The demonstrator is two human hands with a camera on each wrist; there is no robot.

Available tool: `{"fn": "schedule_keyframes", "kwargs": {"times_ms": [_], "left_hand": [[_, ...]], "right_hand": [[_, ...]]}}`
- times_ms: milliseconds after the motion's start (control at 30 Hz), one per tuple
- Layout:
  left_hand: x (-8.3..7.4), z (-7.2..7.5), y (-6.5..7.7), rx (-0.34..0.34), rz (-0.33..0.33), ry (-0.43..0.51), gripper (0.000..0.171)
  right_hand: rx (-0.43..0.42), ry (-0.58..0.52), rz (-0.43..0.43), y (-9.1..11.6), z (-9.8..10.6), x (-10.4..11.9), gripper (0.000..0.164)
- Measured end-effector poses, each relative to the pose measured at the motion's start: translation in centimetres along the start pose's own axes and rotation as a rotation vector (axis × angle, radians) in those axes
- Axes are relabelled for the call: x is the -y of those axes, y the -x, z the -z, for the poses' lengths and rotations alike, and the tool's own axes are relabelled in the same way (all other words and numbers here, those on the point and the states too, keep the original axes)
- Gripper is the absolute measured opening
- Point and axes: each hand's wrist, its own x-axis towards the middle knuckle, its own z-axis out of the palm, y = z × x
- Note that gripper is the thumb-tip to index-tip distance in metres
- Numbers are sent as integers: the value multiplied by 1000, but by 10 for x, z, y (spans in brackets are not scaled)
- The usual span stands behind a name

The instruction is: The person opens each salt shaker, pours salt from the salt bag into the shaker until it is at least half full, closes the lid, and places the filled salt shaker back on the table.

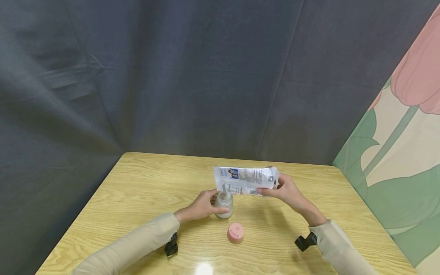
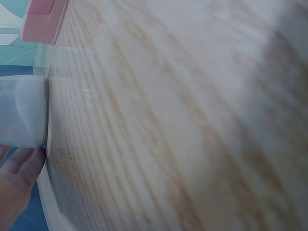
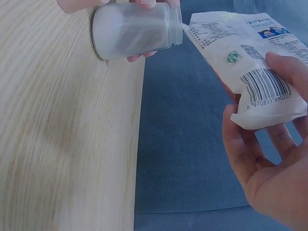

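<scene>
My left hand [image 1: 203, 206] holds a clear glass jar [image 3: 137, 30] upright on the table, thumb on the near side and fingers around the far side. White contents lie in the bottom of the jar. Above its open mouth, my right hand [image 1: 288, 193] grips a white printed bag [image 1: 245, 181] by its sealed end. The bag is tipped, its open corner at the jar's rim, and a thin white stream runs from it into the jar, as the right wrist view shows. A pink lid [image 1: 235, 232] rests on the table just in front of the jar.
The wooden table [image 1: 154, 179] has its far edge against a dark curtain [image 1: 206, 84]. On the right stands a wall panel [image 1: 395, 175] with painted flowers. A black wrist camera [image 1: 171, 245] hangs under the left sleeve, and another [image 1: 305, 242] sits at the right cuff.
</scene>
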Motion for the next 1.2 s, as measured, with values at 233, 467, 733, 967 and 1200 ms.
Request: {"fn": "schedule_keyframes", "kwargs": {"times_ms": [233, 467, 733, 967, 1200], "left_hand": [[4, -1, -1, 6, 1, 5, 55], [35, -7, -7, -2, -8, -15, 57], [43, -6, -10, 18, -7, -11, 65], [43, -5, -10, 23, 5, -14, 68], [42, -5, -10, 19, -1, -16, 67]], "right_hand": [[2, -7, -2, 0, 0, 0, 43], [0, 5, -4, 0, 1, 0, 44], [-3, 12, -9, 0, 1, 1, 44], [-1, 13, -1, 0, 1, 2, 44], [-1, 14, -6, 0, 1, 2, 44]]}}
